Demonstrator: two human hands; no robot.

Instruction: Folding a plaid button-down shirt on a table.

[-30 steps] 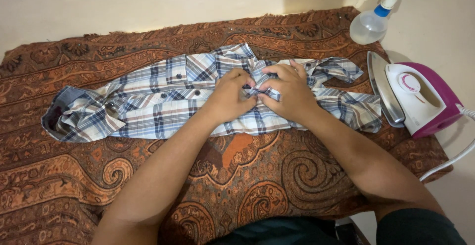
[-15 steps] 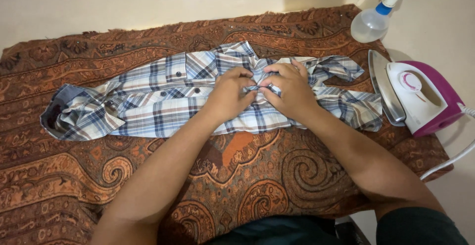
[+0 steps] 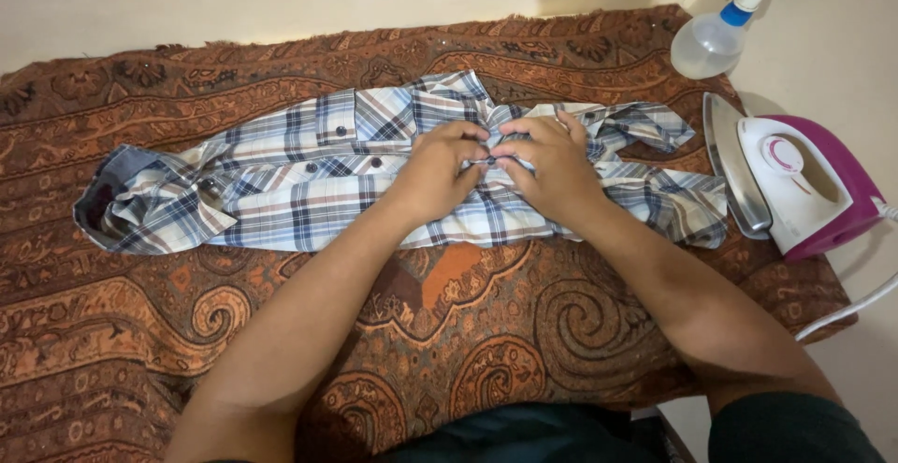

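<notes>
Fingers of the left hand (image 3: 438, 171) and right hand (image 3: 554, 166) are curled narrow, pinching the front placket of a blue plaid shirt (image 3: 309, 182) between them. The shirt lies lengthwise on a brown paisley cloth (image 3: 281, 332). An upright purple-and-white iron (image 3: 795, 187) and a clear spray bottle (image 3: 716, 37) stand at the right.

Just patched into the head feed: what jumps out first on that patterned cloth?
Both hands, left hand and right hand, meet fingertip to fingertip on the middle of a blue plaid shirt stretched across the brown paisley cloth. At the right edge a purple and white iron stands on end, with a clear spray bottle behind it.
</notes>
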